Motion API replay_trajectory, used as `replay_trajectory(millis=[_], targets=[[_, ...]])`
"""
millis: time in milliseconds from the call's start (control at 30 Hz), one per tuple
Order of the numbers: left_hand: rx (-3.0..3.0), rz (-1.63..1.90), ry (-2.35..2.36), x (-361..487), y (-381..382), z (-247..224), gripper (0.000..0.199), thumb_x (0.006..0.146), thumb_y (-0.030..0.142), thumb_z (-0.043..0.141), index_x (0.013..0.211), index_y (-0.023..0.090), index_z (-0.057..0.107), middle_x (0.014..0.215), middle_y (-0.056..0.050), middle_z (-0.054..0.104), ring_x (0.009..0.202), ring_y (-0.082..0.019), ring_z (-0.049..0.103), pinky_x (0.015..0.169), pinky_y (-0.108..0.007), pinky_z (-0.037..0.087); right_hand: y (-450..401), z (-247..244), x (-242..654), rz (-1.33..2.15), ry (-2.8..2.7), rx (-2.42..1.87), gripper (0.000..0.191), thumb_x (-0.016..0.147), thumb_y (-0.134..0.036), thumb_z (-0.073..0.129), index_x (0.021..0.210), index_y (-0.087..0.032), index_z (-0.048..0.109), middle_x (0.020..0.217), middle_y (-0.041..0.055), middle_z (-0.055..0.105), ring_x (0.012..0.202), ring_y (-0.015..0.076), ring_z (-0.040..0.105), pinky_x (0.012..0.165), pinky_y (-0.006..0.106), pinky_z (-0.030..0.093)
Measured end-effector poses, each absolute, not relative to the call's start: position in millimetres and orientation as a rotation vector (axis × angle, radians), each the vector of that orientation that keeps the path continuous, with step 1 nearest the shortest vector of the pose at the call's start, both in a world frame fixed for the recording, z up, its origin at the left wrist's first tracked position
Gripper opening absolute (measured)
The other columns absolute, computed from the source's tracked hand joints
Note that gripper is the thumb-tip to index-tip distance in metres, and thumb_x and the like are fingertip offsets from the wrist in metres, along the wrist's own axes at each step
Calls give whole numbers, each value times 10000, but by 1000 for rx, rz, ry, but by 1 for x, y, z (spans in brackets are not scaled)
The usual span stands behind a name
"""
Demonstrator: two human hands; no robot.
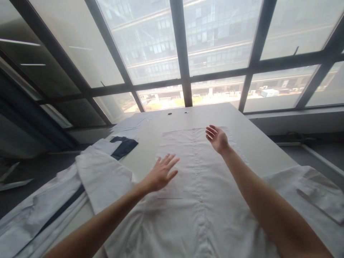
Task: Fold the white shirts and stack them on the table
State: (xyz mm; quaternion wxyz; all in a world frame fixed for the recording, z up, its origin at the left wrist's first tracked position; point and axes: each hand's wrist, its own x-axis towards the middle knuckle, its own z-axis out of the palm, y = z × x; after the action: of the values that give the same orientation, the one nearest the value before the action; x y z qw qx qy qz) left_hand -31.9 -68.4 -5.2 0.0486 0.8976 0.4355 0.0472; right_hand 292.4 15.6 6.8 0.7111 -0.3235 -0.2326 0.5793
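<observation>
A white shirt (215, 200) lies spread on the white table (252, 143), its buttoned front strip running up the middle and its hem toward the far end. Its sleeve with a cuff (319, 197) reaches out at the right. Over the left half of the shirt is my left hand (161, 172), fingers spread, holding nothing. My right hand (217, 139) is near the hem on the right side, fingers a little curled and apart, palm turned inward, with nothing in it. Whether either hand touches the cloth, I cannot tell.
White garments (104, 179) are heaped along the table's left side, with a dark blue cloth (125, 147) among them. White sheets (129, 123) lie at the far left corner. Large windows (215, 36) with dark frames rise behind the table, and a dark curtain (29, 114) hangs at left.
</observation>
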Motion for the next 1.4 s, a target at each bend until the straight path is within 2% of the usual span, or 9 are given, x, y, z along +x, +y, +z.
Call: replay_trajectory(millis=[100, 200, 333, 500, 600, 767, 1000, 1200, 1400], targets=[[2774, 80, 1224, -39, -126, -15, 558, 1035, 530, 405, 1566, 370, 345, 1649, -57, 278, 1520, -327, 232, 1182, -632, 222, -17, 15, 290, 960, -968, -1056, 182, 845, -179, 539, 899, -231, 705, 987, 32, 717, 942, 193, 631, 929, 385, 517], [2804, 70, 1268, -57, -155, -32, 563, 1033, 514, 418, 1564, 330, 369, 1625, -96, 324, 1498, -347, 288, 1164, -628, 276, -75, 1, 293, 549, -1444, -1296, 246, 818, -157, 555, 984, -215, 727, 1102, 80, 700, 1125, 253, 582, 1117, 473, 382], [2846, 159, 1351, -79, -167, -48, 557, 1038, 485, 415, 1563, 300, 380, 1608, -102, 356, 1485, -348, 318, 1168, -609, 292, -161, -37, 309, 265, -1781, -1545, 421, 905, -195, 458, 1275, -176, 658, 1387, 150, 584, 1317, 286, 501, 1158, 475, 363], [2871, 186, 1308, -85, -179, -45, 551, 1052, 476, 382, 1581, 330, 325, 1641, -71, 288, 1499, -318, 297, 1176, -568, 305, -222, -67, 327, 121, -1833, -1748, 515, 935, -149, 321, 1366, -102, 599, 1454, 184, 542, 1396, 280, 456, 1182, 469, 354], [2868, 154, 1281, -82, -187, -43, 584, 1042, 512, 389, 1591, 337, 293, 1645, -76, 276, 1504, -335, 276, 1175, -580, 294, -240, -71, 325, 17, -1887, -1791, 527, 972, -206, 335, 1462, -143, 518, 1528, 168, 477, 1461, 301, 370, 1188, 519, 325], [2859, 165, 1276, -82, -188, -47, 623, 1023, 546, 413, 1598, 360, 259, 1656, -59, 248, 1512, -348, 246, 1187, -573, 262, -260, -76, 313, -7, -2014, -1883, 556, 1019, -392, 361, 1543, -212, 415, 1624, 123, 333, 1515, 323, 255, 1194, 576, 263], [2873, 229, 1262, -82, -156, -50, 593, 1027, 550, 404, 1578, 345, 328, 1651, -59, 278, 1510, -329, 260, 1197, -537, 248, -233, -76, 314, 34, -2025, -1935, 552, 1019, -370, 356, 1535, -191, 430, 1630, 144, 307, 1521, 318, 239, 1205, 547, 219], [2801, 227, 1297, -69, -102, -45, 588, 1023, 546, 410, 1561, 311, 382, 1638, -88, 307, 1511, -343, 252, 1189, -560, 237, -172, -61, 318, 101, -2053, -1956, 565, 1013, -357, 366, 1526, -131, 432, 1619, 194, 308, 1508, 344, 263, 1196, 553, 220], [2773, 280, 1296, -67, -95, -48, 585, 1020, 528, 432, 1556, 299, 394, 1632, -110, 316, 1515, -341, 239, 1190, -576, 222, -160, -64, 324, 115, -2044, -1885, 539, 1005, -367, 397, 1490, -147, 477, 1604, 195, 343, 1500, 332, 291, 1198, 560, 218]])
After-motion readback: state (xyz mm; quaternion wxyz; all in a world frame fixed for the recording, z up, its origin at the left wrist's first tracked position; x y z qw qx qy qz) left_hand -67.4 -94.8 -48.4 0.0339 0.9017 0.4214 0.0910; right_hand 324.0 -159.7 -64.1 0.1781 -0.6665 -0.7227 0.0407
